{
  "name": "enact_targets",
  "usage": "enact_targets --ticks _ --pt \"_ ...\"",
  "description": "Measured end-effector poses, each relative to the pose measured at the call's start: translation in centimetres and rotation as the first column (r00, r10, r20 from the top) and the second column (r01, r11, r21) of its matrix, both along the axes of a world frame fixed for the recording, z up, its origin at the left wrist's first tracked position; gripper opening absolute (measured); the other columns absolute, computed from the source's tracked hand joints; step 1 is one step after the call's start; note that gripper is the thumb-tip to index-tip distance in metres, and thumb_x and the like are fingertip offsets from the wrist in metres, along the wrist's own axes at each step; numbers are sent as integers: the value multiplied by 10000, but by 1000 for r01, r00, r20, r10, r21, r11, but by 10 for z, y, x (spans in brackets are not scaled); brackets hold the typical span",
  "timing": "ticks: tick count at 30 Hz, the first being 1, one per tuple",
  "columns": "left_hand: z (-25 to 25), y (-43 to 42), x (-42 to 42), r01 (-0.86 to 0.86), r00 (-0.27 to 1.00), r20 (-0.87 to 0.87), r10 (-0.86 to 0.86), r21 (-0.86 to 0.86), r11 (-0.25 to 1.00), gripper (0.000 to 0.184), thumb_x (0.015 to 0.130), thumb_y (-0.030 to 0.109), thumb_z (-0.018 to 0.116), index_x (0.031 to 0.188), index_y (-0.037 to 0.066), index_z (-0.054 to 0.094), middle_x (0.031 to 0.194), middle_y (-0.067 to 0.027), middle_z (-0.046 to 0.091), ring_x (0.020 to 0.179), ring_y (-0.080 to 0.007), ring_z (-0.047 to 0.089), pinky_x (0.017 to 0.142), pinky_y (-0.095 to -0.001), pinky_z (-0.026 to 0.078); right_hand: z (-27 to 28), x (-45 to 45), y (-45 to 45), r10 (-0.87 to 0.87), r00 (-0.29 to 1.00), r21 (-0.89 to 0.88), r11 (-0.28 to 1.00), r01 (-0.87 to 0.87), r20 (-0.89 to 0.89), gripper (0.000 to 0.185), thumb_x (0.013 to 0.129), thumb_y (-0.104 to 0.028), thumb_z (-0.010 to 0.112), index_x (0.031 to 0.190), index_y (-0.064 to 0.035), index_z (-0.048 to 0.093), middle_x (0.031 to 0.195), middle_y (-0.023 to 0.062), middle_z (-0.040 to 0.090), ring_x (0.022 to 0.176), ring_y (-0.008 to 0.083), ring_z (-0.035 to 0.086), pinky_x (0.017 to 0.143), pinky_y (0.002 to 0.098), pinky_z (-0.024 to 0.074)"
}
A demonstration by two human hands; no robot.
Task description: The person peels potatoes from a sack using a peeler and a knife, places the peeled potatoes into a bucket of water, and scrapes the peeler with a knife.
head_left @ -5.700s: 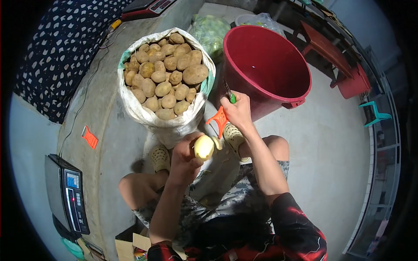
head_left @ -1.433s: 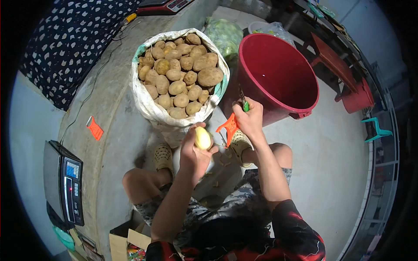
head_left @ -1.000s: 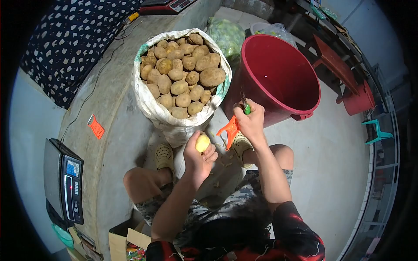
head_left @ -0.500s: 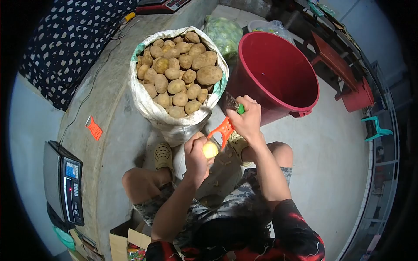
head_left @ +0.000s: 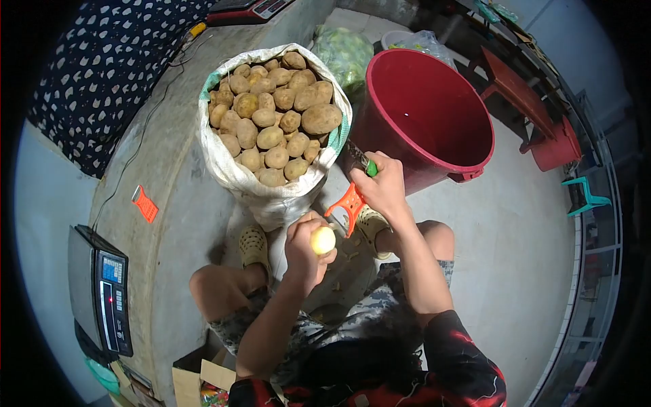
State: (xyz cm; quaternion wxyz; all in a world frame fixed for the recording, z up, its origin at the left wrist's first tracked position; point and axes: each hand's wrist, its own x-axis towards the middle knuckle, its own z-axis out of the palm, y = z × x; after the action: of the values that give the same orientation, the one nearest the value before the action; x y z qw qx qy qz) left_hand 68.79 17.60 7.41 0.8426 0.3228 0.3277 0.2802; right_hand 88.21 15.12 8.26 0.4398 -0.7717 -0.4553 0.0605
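Note:
My left hand (head_left: 306,252) is closed round a potato (head_left: 323,240), whose pale yellow, peeled side faces up. My right hand (head_left: 384,183) grips an orange peeler (head_left: 348,205) that points down toward the potato, a small distance from it. A green-handled knife (head_left: 371,167) is in the same hand, its blade angled up and away beside the red tub. Just beyond my hands stands a white woven sack (head_left: 237,178) full of unpeeled potatoes (head_left: 270,137). Bits of peel (head_left: 351,255) lie on the floor below the peeler.
A large red tub (head_left: 413,152) stands right of the sack. To the left, a concrete ledge (head_left: 129,234) holds a second orange peeler (head_left: 145,205) and a digital scale (head_left: 100,288). Behind are a bag of greens (head_left: 344,57) and a red bench (head_left: 519,91). An open cardboard box (head_left: 186,383) sits near my left side.
The potato in my left hand has tilted, turning more of its peeled face upward. The peeler has come slightly away from it. My view has shifted a little.

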Motion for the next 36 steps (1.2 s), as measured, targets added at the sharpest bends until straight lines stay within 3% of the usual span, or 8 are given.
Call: enact_targets --ticks 2,7,11,16,19,21,24,36 --pt "-12 8 -6 124 973 231 -21 -441 889 148 929 155 434 793 103 466 610 -14 464 411 -110 373 383 -254 257 3 -4 -2 26 1000 34 999 -26 -1 249 685 -223 668 672 10 581 615 179 500 602 373 535 575 460 421" --pt "0 1 1 40 994 113 0 -354 934 162 937 196 407 790 138 440 559 -4 394 401 -111 323 388 -258 226 16 -24 -3 128 962 252 949 -189 241 193 621 -124 659 685 17 543 628 139 449 595 292 458 572 395 359" --pt "5 2 -4 37 993 116 2 -334 942 193 940 225 396 763 152 411 505 12 320 404 -110 271 403 -265 202 -11 5 3 -95 971 162 985 59 222 193 645 -201 686 659 -35 589 605 115 482 634 305 498 637 397 367" --pt "-5 9 -10 177 934 354 -47 -345 922 170 971 202 403 852 113 485 633 -5 397 452 -114 343 450 -267 257 -8 8 1 -90 972 202 978 46 219 211 660 -136 645 675 32 518 603 143 402 554 274 413 546 385 346" --pt "-4 12 -3 98 915 404 14 -255 962 205 1020 218 387 1004 82 540 764 -45 514 593 -163 499 553 -310 397 -16 13 1 -97 994 182 980 87 52 222 668 -186 671 657 7 561 600 147 464 592 307 489 595 412 381" --pt "8 10 0 -64 986 143 87 -161 985 258 1039 271 388 1178 94 515 926 -93 587 793 -219 587 781 -408 488 -17 16 -1 -102 995 196 975 104 -20 225 691 -163 654 685 37 550 600 160 455 560 290 466 550 403 368" --pt "1 14 -7 9 971 238 16 -103 995 304 1041 234 398 1289 82 485 1170 -142 581 1022 -336 609 952 -508 480 -21 22 -1 -122 988 220 965 140 -97 220 708 -147 638 705 52 544 605 162 463 543 259 449 536 384 357" --pt "-9 18 -10 50 933 361 1 -132 990 204 981 136 547 1181 107 516 1135 -128 582 1057 -319 598 948 -498 492 -23 27 -6 -119 974 211 965 159 -190 208 729 -135 612 710 57 534 605 164 487 535 244 458 540 383 374"
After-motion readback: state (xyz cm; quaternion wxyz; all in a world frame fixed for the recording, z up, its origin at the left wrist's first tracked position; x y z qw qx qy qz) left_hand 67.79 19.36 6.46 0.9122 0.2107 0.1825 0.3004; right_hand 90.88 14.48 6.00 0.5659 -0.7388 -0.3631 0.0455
